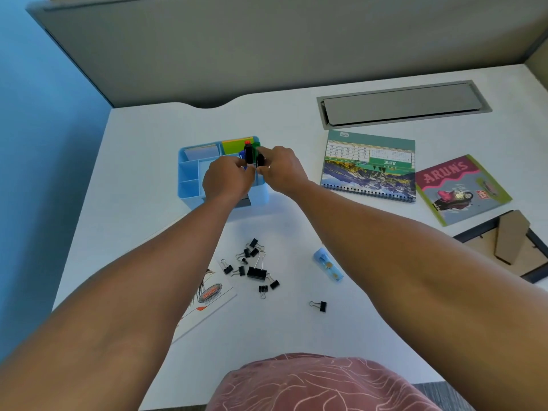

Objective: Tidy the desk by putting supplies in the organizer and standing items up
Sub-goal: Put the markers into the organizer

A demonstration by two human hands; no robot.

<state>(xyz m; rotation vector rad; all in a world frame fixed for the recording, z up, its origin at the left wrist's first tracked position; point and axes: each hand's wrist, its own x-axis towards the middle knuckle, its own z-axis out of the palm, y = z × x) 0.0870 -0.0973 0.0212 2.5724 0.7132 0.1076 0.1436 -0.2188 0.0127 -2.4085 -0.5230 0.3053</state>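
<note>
A light blue desk organizer (189, 176) stands at the desk's middle left, with note pads in its back compartments. Both hands reach over its right side. My left hand (226, 180) and my right hand (281, 170) together hold a bunch of black markers (251, 154) upright in a compartment; one marker has a red cap. Several black binder clips (252, 265) lie loose on the desk nearer to me, and one more binder clip (318, 306) lies apart. A small blue stapler (327, 264) lies right of them.
A spiral desk calendar (369, 164) lies flat on the right, a colourful leaflet (462, 189) beside it, and a picture frame (510, 244) face down at the right edge. A white card (207, 295) lies under my left forearm. A grey cable hatch (400, 103) sits at the back.
</note>
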